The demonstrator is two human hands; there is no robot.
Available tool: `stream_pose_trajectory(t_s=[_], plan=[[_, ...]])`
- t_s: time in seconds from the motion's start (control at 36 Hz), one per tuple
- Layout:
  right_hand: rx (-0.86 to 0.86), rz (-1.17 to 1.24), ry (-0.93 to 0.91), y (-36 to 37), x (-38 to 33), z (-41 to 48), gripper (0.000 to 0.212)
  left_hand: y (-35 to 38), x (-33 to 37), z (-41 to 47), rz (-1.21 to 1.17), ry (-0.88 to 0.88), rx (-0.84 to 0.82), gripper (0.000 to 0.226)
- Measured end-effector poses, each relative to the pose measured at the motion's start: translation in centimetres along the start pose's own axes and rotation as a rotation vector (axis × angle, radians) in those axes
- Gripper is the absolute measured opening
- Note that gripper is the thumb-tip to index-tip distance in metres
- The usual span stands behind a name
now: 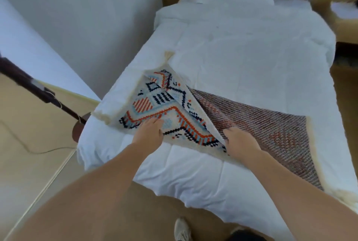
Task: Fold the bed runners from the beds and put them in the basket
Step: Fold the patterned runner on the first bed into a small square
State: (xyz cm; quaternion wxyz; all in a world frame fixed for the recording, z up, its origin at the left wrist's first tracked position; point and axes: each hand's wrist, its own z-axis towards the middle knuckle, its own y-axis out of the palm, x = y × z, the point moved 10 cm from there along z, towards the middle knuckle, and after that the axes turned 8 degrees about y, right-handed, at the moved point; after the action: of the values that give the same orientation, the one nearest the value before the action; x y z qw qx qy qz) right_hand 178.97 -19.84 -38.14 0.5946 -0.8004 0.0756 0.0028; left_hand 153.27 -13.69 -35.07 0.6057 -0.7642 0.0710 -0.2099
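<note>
Woven runner (155, 103) part-folded on bed (232, 47): left hand (150, 131), laid flat, pins the patterned layer while right hand (240, 141) beside it grips the turned edge, presumably to align the fold.

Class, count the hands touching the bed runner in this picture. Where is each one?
2. The left hand rests on the patterned side of the bed runner; the right hand grips its folded-over edge, beside the brown underside. None seems hidden.
</note>
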Motion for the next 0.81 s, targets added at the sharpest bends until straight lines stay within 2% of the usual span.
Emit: stream_pose_trajectory(t_s=[0.08, 0.19, 0.36, 0.56, 0.67, 0.81], plan=[[0.031, -0.032, -0.036, -1.4, -2.5, 0.9, 0.019, -2.1, -1.9, -0.3, -0.012, -0.011, 0.075, 0.034], [0.042, -0.026, -0.059, -3.1, -4.2, 2.1, 0.017, -2.5, -3.0, -0.3, 0.022, -0.039, 0.054, 0.016], [0.008, 0.110, -0.038, -4.4, -4.0, 4.9, 0.023, -2.6, -4.9, -0.3, -0.060, -0.177, 0.123, 0.020], [-0.035, 0.235, 0.005, -4.0, -3.2, 8.2, 0.038, -2.2, -6.3, -0.2, -0.140, -0.233, 0.129, 0.030], [-0.058, 0.279, 0.069, -3.7, -3.3, 10.2, 0.031, -2.6, -7.8, 0.3, -0.188, -0.235, 0.143, 0.023], [-0.124, 0.348, 0.127, -2.4, -5.2, 13.2, 0.022, -2.6, -10.4, 2.3, -0.198, -0.157, 0.108, 0.016]])
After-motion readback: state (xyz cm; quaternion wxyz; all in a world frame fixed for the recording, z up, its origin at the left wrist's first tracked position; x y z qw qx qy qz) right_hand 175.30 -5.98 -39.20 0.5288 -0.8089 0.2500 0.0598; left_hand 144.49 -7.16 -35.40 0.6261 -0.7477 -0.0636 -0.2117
